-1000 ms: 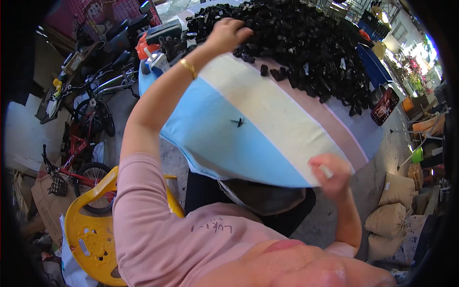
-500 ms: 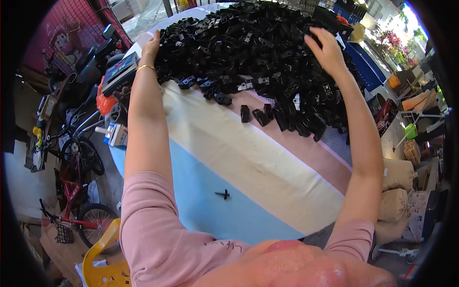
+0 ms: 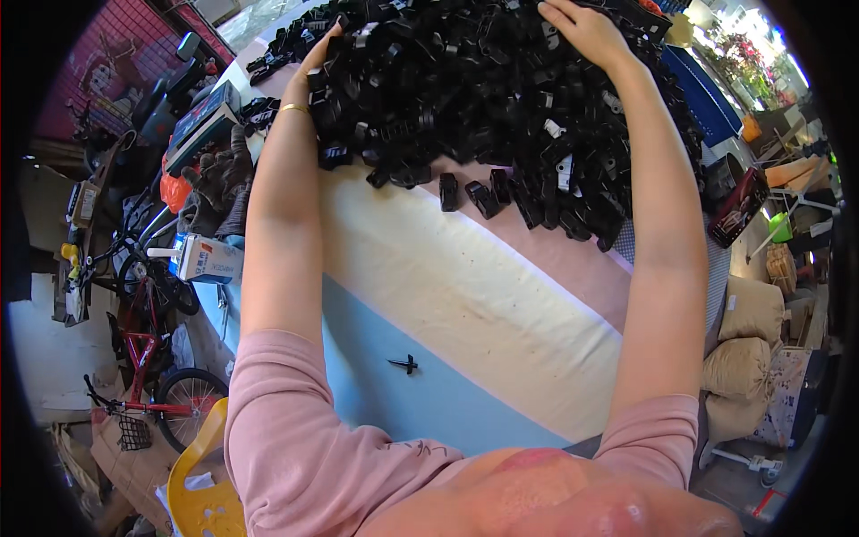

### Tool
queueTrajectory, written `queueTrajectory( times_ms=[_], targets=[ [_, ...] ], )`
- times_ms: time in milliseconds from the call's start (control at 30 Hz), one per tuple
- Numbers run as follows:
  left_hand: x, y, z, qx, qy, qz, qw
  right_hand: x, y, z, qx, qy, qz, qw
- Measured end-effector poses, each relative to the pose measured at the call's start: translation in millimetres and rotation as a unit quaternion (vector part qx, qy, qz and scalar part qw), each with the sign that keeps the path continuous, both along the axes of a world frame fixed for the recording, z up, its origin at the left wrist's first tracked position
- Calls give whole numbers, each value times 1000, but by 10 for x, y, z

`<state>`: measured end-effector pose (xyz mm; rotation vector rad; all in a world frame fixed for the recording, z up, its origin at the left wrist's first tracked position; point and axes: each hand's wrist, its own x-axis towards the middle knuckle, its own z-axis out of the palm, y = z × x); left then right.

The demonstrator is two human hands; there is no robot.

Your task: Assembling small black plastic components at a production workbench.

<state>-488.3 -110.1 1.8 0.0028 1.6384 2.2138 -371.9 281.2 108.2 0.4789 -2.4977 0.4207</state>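
A large heap of small black plastic parts (image 3: 447,98), some with metal pieces, covers the far half of a striped cloth (image 3: 465,277) on the table. My left hand (image 3: 322,52) lies along the heap's left side with fingers stretched out, partly hidden by the parts. Over the far right of the heap, my right hand (image 3: 586,34) rests with its fingers extended and grips nothing visible. Several parts sit loose along the heap's near edge. A small black cross-shaped piece (image 3: 407,364) lies alone on the blue stripe, between my forearms.
Along the table's left edge are a grey glove (image 3: 219,183), a blue-and-white carton (image 3: 210,259) and a flat dark box (image 3: 201,125). A blue crate (image 3: 702,94) stands beyond the right side. A yellow chair (image 3: 201,483) and a red bicycle (image 3: 143,358) are at the left.
Both hands have reached farther away along the heap, and the left has also moved right. Parts now show separated to the left of my left hand. The view has shifted slightly.
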Motion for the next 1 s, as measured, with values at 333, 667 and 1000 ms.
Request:
queueTrajectory(
  times_ms=[333,667,1000],
  targets=[
    [793,569,237,-85,337,-114,931,307,56,-445,54,-16,-40,998],
    [1849,1091,631,-131,445,-228,856,860,-65,-633,46,-43,-31,998],
    [1634,853,547,-141,500,-328,789,1638,-41,-330,-59,-21,42,997]
  ],
)
